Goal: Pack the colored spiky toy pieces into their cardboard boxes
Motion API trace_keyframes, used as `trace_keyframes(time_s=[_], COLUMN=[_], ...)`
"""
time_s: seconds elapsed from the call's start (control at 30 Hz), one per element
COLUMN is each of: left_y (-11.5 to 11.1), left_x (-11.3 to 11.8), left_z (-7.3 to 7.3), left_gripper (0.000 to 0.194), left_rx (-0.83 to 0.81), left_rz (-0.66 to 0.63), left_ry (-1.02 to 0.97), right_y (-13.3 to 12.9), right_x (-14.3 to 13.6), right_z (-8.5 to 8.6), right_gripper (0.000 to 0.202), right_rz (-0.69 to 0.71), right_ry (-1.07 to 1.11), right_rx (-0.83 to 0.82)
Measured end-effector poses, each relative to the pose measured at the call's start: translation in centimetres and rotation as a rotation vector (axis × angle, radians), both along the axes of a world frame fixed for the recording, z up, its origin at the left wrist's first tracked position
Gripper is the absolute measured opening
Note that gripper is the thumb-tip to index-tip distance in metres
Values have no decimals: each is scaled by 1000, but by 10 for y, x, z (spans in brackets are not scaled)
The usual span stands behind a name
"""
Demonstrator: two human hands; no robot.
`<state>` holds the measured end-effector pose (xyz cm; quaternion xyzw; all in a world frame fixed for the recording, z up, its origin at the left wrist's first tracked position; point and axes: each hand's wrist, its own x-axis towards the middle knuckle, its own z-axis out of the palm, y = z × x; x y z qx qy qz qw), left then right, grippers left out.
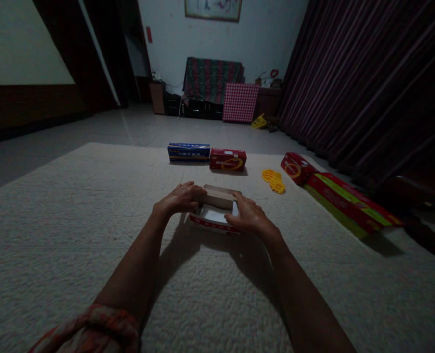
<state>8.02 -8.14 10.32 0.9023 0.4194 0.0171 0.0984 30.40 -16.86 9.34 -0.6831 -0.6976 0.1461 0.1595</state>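
A small open cardboard box (217, 225), red and white outside with a pale inside, rests on the cream quilted cover in the middle of the view. My left hand (182, 198) grips its left side, fingers over the rim. On the opposite side, my right hand (249, 214) holds the right wall, with the thumb reaching over the front part. The box's brown back flap stands up between the hands. Beyond it, a blue box (189, 153) and a red box (227, 160) lie side by side.
Yellow small pieces in a cluster (273, 181) lie to the right. Near the right edge of the cover (73, 206) are another red box (297, 168) and a long red and green box (345, 201). Farther back stand a cloth-covered cabinet and a dark curtain (335, 73).
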Motion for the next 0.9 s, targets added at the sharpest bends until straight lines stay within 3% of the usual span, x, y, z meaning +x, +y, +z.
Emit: trace_keyframes(time_s=[0.2,0.4,0.57,0.67,0.77,0.9], left_y=[5,7,8,10,10,11], left_x=[-3,-4,-6,-5,-1,6], left_z=[-5,-6,-5,-8,-12,-16], left_gripper=[59,51,43,41,34,28], left_rx=[-28,-12,-86,7,87,65], left_rz=[8,-2,6,-5,-7,8], left_ry=[-21,-91,-206,-184,-173,-169], right_y=[-1,3,9,11,9,4], right_x=[34,64,59,50,39,25], right_z=[14,4,-3,-5,-5,-6], right_gripper=[55,63,31,16,16,17], right_rz=[58,26,-1,-39,-84,-130], right_ry=[45,104,59,-98,-251,-363], right_rx=[-44,-14,-27,53,152,218])
